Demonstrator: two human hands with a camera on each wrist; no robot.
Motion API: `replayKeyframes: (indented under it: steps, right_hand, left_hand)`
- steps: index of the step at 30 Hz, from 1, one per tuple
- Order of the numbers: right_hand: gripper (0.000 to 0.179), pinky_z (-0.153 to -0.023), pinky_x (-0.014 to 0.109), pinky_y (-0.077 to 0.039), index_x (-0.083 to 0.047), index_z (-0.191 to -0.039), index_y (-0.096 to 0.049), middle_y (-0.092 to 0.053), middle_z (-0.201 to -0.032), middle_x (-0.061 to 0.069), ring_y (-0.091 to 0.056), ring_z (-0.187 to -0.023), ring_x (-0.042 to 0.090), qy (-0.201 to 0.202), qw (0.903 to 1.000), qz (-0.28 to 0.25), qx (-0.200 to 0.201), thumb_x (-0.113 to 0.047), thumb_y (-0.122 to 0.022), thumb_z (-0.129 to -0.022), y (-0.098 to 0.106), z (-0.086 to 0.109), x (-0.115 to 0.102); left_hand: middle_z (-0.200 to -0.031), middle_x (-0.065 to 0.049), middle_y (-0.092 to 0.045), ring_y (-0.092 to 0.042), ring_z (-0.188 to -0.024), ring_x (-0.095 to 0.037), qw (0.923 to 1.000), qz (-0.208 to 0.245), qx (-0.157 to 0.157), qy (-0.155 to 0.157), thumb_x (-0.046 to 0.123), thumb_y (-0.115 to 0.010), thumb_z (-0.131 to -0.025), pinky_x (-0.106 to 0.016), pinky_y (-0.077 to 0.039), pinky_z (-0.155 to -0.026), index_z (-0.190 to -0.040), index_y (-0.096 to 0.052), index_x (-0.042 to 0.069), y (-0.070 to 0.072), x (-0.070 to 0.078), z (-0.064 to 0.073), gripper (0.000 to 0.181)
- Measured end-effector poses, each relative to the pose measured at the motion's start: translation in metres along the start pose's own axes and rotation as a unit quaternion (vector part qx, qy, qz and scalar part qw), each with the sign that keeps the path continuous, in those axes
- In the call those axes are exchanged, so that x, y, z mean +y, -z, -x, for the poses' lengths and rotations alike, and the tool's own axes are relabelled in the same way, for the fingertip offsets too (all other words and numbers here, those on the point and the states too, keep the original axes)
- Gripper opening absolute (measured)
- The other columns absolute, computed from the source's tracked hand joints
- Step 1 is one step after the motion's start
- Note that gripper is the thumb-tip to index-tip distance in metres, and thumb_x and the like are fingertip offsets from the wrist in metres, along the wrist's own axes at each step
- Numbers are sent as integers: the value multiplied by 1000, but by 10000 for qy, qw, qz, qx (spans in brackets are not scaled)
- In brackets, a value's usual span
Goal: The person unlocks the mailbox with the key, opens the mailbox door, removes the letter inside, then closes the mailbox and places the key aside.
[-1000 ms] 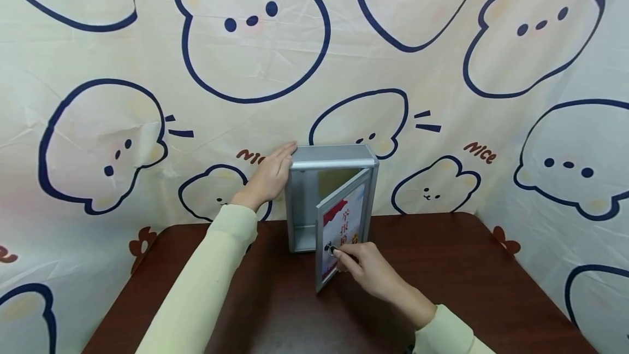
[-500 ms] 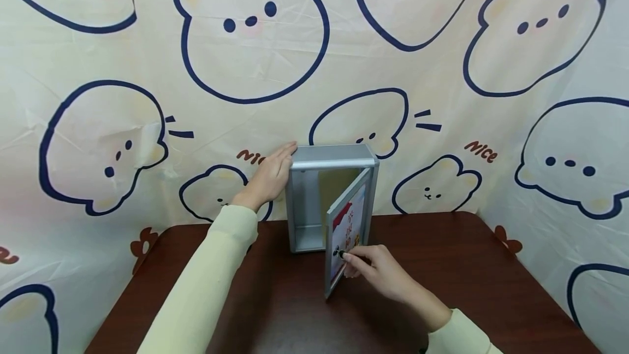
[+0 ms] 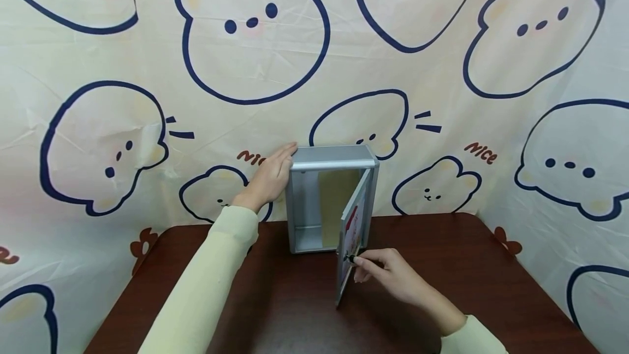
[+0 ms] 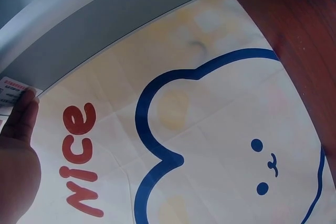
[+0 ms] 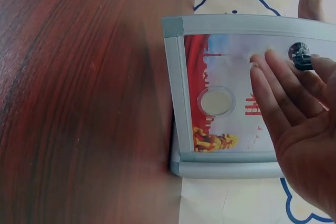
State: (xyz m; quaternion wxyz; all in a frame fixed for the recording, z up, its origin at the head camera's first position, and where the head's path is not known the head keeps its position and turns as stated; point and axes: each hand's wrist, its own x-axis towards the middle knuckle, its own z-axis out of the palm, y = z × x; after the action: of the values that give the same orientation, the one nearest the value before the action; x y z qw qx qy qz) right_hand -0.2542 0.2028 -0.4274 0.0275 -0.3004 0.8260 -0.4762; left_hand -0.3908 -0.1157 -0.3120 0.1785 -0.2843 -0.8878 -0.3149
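A grey metal-framed box (image 3: 330,155) stands upright on the table, its hinged door (image 3: 350,231) swung outward on the right side. My left hand (image 3: 267,179) rests its straight fingers against the box's upper left side. In the left wrist view those fingers touch a white label (image 4: 14,91) there. Thumb and index finger of my right hand (image 3: 395,277) pinch a small black-headed key (image 5: 303,62) at the round lock on the door's front. The other right fingers extend over the printed door panel (image 5: 241,51), which has a clear round window (image 5: 216,102) and red characters.
The dark brown wooden table (image 3: 295,310) reaches back to a cream cloth backdrop (image 3: 275,81) with bear outlines, which also lines both sides. Inside the box, a tan strip (image 3: 336,201) shows at the back. The door's lower corner juts out over the tabletop.
The door has swung further outward to the right, with my right hand moving along on the key. More of the box's inside shows. My left hand stays in place.
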Motion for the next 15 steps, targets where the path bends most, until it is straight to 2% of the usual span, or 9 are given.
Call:
replayKeyframes:
  steps: [4, 11, 15]
  right_hand:
    - [26, -78, 38, -62, -15, -104, -76, -76, -87, 1, -73, -82, 21, -66, 9999, -95, -32, -29, -54, -107, 3, 4, 2]
    - [25, -79, 39, -62, -11, -109, -76, -76, -90, 4, -72, -86, 38, -222, 9991, -347, -51, -25, -55, -107, 9, 10, 4]
    - [26, -78, 35, -62, -9, -110, -75, -76, -90, 6, -72, -86, 39, -192, 9988, -446, -45, -24, -55, -107, 12, 13, 5]
  left_hand:
    - [-168, -3, -28, -23, -155, -22, 10000, -15, 42, -4, 30, -22, -112, -43, -20, -126, -160, -34, 7, -1, 1, 0, 54]
    - [-168, -3, -28, -23, -155, -22, 10000, -19, 39, 19, 29, -22, -112, -42, -20, -126, -160, -34, 7, -1, 1, 1, 54]
    - [-168, -4, -28, -23, -155, -22, 10000, -22, 65, 4, 30, -22, -112, -43, -20, -126, -160, -34, 7, -1, 1, 0, 54]
